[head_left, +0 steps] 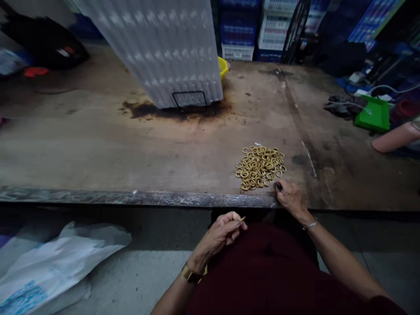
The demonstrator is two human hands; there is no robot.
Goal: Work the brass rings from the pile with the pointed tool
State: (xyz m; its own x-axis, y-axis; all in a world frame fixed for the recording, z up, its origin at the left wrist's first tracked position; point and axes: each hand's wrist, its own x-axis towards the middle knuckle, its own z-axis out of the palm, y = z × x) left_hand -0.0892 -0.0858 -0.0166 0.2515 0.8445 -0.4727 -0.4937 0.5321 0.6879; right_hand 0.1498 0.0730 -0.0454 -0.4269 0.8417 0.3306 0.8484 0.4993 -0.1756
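Observation:
A heap of gold-coloured metal rings (260,168) lies near the front edge of the wooden table. My left hand (221,234), in front of the edge and above my lap, pinches one gold ring (243,219) between thumb and finger. At the lower right of the heap, my right hand (290,197) rests on the tabletop with its fingers curled round a small dark object (279,187). Most of that object is hidden, so its kind cannot be made out.
A tall ribbed translucent panel (183,57) stands in a wire holder (189,92) on the stained table (98,144). Behind it shows a yellow container (223,68). On the right are a green tray (374,114) and a pink cylinder (395,138). A plastic bag (62,262) lies lower left.

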